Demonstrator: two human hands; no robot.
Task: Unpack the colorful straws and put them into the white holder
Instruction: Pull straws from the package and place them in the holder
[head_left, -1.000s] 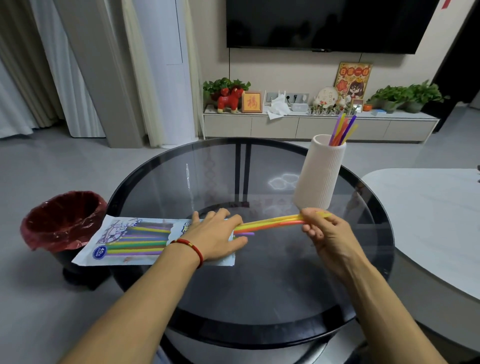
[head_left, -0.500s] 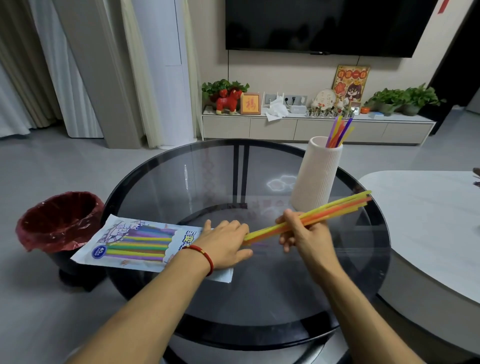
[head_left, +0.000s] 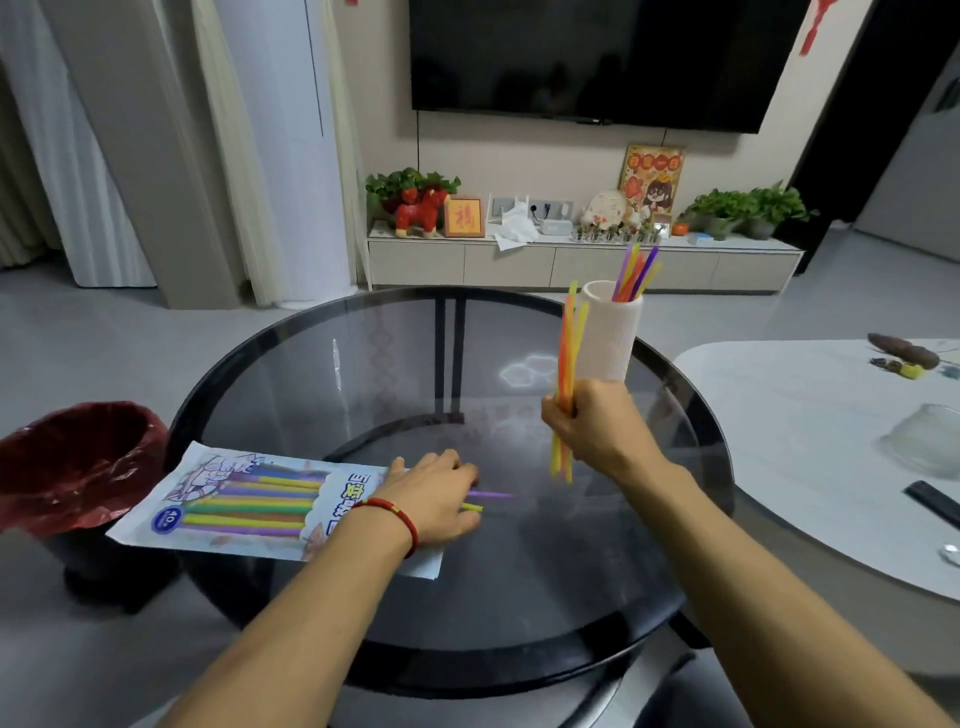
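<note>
Right, you're mid-transfer: your right hand (head_left: 589, 423) is clamped round a bundle of straws (head_left: 567, 364), held upright just in front of the white holder (head_left: 608, 338), tips about level w/ its rim. Next move, I'd judge: lift the bundle clear of the rim, shift it over the opening, then drop it in beside the straws already standing inside. Your left hand (head_left: 434, 501) lies flat, fingers spread, pinning the packet (head_left: 234, 501) on the glass table (head_left: 519, 597), w/ a few straw ends poking out by its fingertips.
</note>
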